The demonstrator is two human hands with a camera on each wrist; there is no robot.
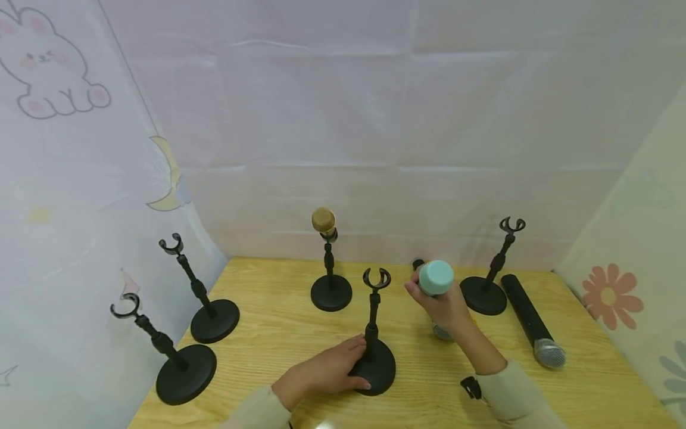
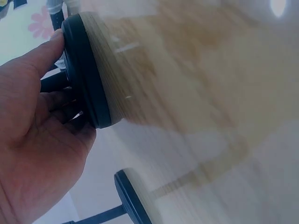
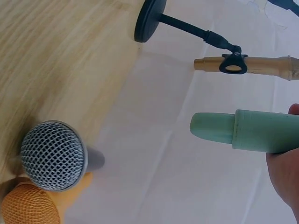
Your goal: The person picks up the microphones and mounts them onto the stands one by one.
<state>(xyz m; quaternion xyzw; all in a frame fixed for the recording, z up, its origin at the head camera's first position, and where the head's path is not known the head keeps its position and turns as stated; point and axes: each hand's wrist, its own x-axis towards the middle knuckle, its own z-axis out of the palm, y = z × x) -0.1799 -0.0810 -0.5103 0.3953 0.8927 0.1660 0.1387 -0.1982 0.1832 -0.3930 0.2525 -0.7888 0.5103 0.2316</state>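
Observation:
My left hand [image 1: 329,366] grips the round base of a black microphone stand [image 1: 379,368] at the front middle of the table; its forked clip on top holds nothing. In the left wrist view the thumb lies along the rim of the base [image 2: 86,70], fingers around its far side. My right hand [image 1: 449,305] holds a mint-green microphone [image 1: 436,277] above the table, to the right of that stand. Its tapered lower end [image 3: 212,127] shows in the right wrist view. Below the right hand lie a silver-grille microphone [image 3: 52,154] and an orange microphone [image 3: 30,205], mostly hidden in the head view.
Behind, a gold microphone [image 1: 324,220] sits in a stand [image 1: 331,292]. Two stands with bare clips [image 1: 214,322] [image 1: 186,375] are at left, another stand [image 1: 483,295] at back right. Beside it lies a black microphone [image 1: 530,316]. Sheets hang along the table's back and sides.

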